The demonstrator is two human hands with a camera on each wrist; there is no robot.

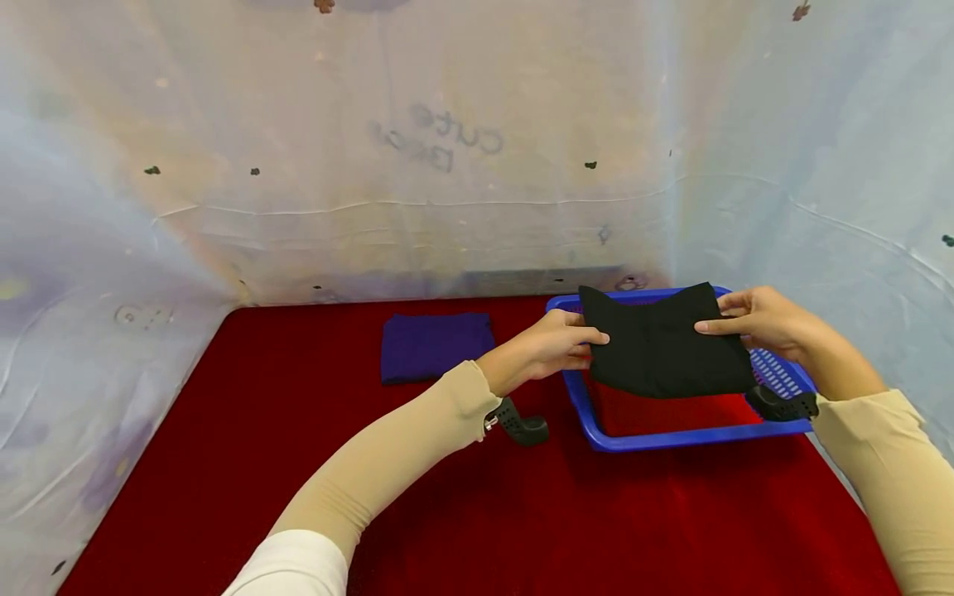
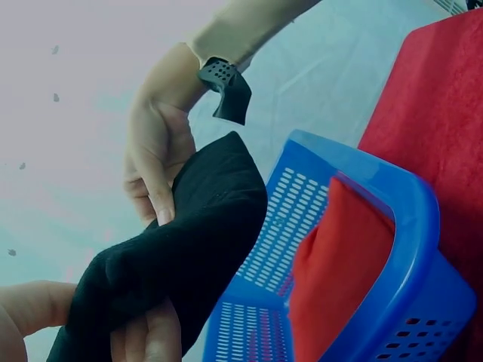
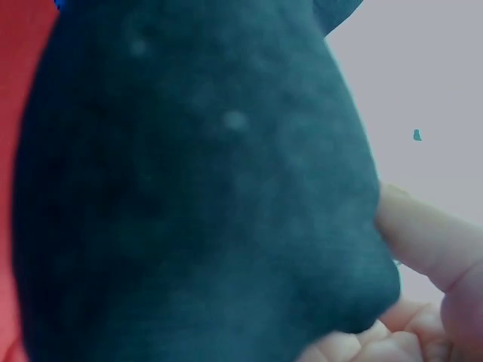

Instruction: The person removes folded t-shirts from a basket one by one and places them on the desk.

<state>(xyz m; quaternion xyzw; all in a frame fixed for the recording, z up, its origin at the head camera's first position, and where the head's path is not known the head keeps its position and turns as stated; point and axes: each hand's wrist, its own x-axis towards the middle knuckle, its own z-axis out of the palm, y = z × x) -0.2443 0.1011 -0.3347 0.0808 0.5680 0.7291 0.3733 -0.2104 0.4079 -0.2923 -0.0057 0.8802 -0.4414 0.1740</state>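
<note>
A folded black cloth point(image 1: 667, 348) is held up over the blue plastic basket point(image 1: 671, 436). My left hand point(image 1: 547, 346) pinches its left side, thumb on the near face and fingers behind. On the opposite side my right hand point(image 1: 771, 321) grips it the same way. The cloth sags a little between the two hands in the head view. In the left wrist view a red folded cloth point(image 2: 343, 264) lies inside the basket, below the black cloth point(image 2: 204, 226). The black cloth point(image 3: 196, 181) fills most of the right wrist view, blurred.
A folded dark purple cloth point(image 1: 436, 346) lies on the red table covering point(image 1: 313, 447), left of the basket. Pale plastic sheeting point(image 1: 447, 240) hangs behind the table and along both sides. Black wrist mounts point(image 1: 525, 424) jut from both sleeves.
</note>
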